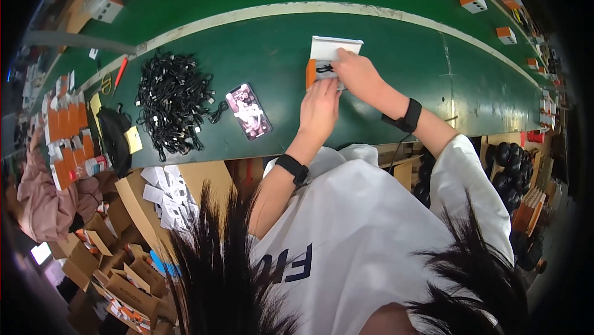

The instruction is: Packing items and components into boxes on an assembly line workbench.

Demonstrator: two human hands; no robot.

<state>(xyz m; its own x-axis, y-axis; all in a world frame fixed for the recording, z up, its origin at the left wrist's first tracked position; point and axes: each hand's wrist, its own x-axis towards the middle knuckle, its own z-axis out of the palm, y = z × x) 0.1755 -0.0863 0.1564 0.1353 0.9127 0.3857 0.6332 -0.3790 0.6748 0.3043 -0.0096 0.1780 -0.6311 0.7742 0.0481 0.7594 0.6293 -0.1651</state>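
Note:
A small orange and white box stands on the green bench with its white lid flap raised at the far side. A coiled black cable shows in its opening. My left hand is closed on the near side of the box, fingers together along its edge. My right hand reaches in from the right, its fingers curled at the open top beside the flap; what its fingertips grip is hidden. Left of the box lie a phone with a lit screen and a large heap of black cables.
A pale strip divides the green bench. Red-handled tool and scissors lie at left. Closed small boxes stand far right. Below the bench, a carton holds white pieces; orange-white boxes are stacked at left.

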